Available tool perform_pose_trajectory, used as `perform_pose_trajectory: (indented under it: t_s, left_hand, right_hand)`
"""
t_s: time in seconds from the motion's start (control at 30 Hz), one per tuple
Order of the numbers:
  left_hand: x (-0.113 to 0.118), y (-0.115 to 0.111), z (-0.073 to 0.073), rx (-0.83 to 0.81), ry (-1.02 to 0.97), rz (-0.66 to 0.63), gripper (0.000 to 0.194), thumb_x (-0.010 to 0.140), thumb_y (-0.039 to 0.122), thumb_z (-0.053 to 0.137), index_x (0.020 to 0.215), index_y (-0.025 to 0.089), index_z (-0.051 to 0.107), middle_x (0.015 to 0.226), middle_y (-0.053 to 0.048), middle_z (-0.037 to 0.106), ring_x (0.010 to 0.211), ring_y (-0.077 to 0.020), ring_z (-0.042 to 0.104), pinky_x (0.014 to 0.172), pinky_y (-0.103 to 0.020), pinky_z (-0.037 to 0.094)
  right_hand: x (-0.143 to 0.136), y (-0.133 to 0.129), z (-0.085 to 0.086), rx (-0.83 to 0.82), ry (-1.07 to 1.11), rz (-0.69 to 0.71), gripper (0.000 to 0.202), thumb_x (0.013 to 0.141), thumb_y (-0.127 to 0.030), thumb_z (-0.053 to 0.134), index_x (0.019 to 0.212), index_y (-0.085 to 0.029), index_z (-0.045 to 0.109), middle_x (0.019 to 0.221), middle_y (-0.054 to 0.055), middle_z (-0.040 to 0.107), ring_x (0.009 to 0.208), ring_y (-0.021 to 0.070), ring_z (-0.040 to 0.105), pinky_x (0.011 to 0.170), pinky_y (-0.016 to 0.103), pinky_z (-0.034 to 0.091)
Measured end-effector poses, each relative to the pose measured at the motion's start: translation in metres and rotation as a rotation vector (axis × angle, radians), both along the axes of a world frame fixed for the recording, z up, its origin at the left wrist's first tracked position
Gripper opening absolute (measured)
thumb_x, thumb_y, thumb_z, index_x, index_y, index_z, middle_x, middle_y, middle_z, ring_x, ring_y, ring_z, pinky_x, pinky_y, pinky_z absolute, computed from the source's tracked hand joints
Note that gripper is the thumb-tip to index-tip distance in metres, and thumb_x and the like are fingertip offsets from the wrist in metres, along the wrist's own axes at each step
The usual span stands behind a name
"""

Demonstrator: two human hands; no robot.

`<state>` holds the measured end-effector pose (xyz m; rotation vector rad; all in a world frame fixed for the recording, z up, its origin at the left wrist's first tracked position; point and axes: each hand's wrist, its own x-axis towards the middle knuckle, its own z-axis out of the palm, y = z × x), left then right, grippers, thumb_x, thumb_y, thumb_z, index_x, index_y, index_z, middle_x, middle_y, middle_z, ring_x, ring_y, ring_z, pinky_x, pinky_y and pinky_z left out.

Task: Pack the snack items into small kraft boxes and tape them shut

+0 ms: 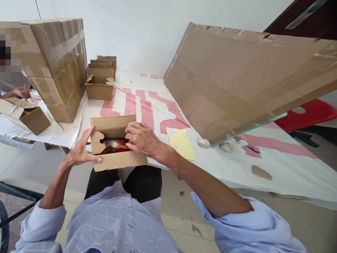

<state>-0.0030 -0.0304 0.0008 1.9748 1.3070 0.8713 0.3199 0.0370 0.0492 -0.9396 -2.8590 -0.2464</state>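
A small open cardboard box [119, 162] sits at the table's near edge in front of me, its long flaps raised. Inside lies a shiny red packet [116, 145], partly covered by a notched end flap and my fingers. My left hand [80, 149] grips the box's left end, thumb on the front flap and fingers behind. Over the right end curls my right hand [143, 138], its fingertips reaching inside next to the packet. The right end flap is hidden under that hand.
Taped cartons [60, 59] are stacked at left, beside a row of open small boxes [99, 90]. A large cardboard sheet [237, 80] leans at right. A yellow paper [181, 143] lies on the white-covered table [218, 175]. At far left, a person's hand [22, 92] is near another box [35, 119].
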Motion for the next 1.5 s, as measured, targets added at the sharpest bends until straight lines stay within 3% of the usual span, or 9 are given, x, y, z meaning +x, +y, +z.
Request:
perform_pose_trajectory:
  t_s: [0.13, 0.3, 0.63, 1.03, 1.2, 1.33, 1.5]
  left_hand:
    - [0.003, 0.002, -0.002, -0.007, -0.006, 0.002, 0.143, 0.068, 0.075, 0.097, 0.181, 0.034, 0.019, 0.178, -0.021, 0.030, 0.160, -0.0517, 0.039, 0.117, -0.067, 0.056]
    - [0.005, 0.001, -0.002, -0.016, -0.010, 0.016, 0.142, 0.068, 0.077, 0.095, 0.181, 0.035, 0.019, 0.177, -0.020, 0.031, 0.160, -0.0518, 0.039, 0.118, -0.067, 0.056]
    - [-0.004, 0.004, -0.009, -0.033, -0.057, -0.048, 0.149, 0.063, 0.086, 0.093, 0.181, 0.037, 0.015, 0.184, -0.021, 0.020, 0.166, -0.0546, 0.031, 0.121, -0.071, 0.052]
    - [-0.003, 0.007, -0.009, -0.062, -0.090, -0.037, 0.148, 0.063, 0.089, 0.090, 0.180, 0.035, 0.019, 0.184, -0.023, 0.019, 0.166, -0.0546, 0.029, 0.121, -0.072, 0.050]
    - [-0.002, 0.009, -0.006, -0.067, -0.085, -0.025, 0.144, 0.065, 0.088, 0.090, 0.180, 0.035, 0.021, 0.183, -0.021, 0.022, 0.165, -0.0542, 0.032, 0.119, -0.068, 0.053]
    - [0.000, 0.008, -0.005, -0.075, -0.084, -0.023, 0.143, 0.065, 0.087, 0.091, 0.180, 0.036, 0.023, 0.183, -0.020, 0.023, 0.165, -0.0537, 0.031, 0.120, -0.067, 0.053]
    - [0.001, 0.009, -0.009, -0.049, -0.099, -0.021, 0.139, 0.067, 0.088, 0.089, 0.179, 0.035, 0.026, 0.182, -0.020, 0.025, 0.165, -0.0536, 0.032, 0.119, -0.066, 0.054]
  right_hand:
    - [0.005, -0.006, 0.008, 0.143, 0.003, -0.033, 0.024, 0.099, -0.010, 0.062, 0.097, -0.018, 0.085, 0.114, 0.014, 0.076, 0.117, 0.0296, 0.058, 0.104, 0.042, 0.045]
    - [0.019, 0.002, 0.013, 0.199, -0.080, -0.121, 0.025, 0.099, -0.008, 0.061, 0.096, -0.016, 0.084, 0.108, 0.016, 0.073, 0.109, 0.0307, 0.057, 0.097, 0.042, 0.046]
    - [0.026, 0.004, 0.000, 0.166, -0.184, -0.164, 0.018, 0.100, -0.024, 0.073, 0.106, -0.016, 0.087, 0.107, 0.016, 0.075, 0.108, 0.0318, 0.059, 0.094, 0.042, 0.045]
    - [-0.015, 0.019, 0.015, -0.146, -0.298, -0.128, 0.029, 0.105, -0.044, 0.076, 0.110, -0.016, 0.082, 0.112, 0.014, 0.079, 0.107, 0.0291, 0.069, 0.092, 0.039, 0.044]
    - [-0.028, 0.019, 0.028, -0.300, -0.249, -0.123, 0.023, 0.106, -0.038, 0.073, 0.111, -0.018, 0.082, 0.116, 0.013, 0.080, 0.104, 0.0279, 0.072, 0.082, 0.035, 0.042]
    - [-0.022, 0.007, 0.040, -0.445, -0.023, -0.009, 0.027, 0.110, -0.029, 0.058, 0.108, -0.020, 0.083, 0.113, 0.009, 0.080, 0.100, 0.0236, 0.071, 0.082, 0.035, 0.043]
    - [-0.005, -0.028, 0.044, -0.552, 0.124, 0.179, 0.029, 0.110, -0.024, 0.051, 0.106, -0.021, 0.079, 0.120, 0.009, 0.077, 0.108, 0.0229, 0.069, 0.098, 0.037, 0.050]
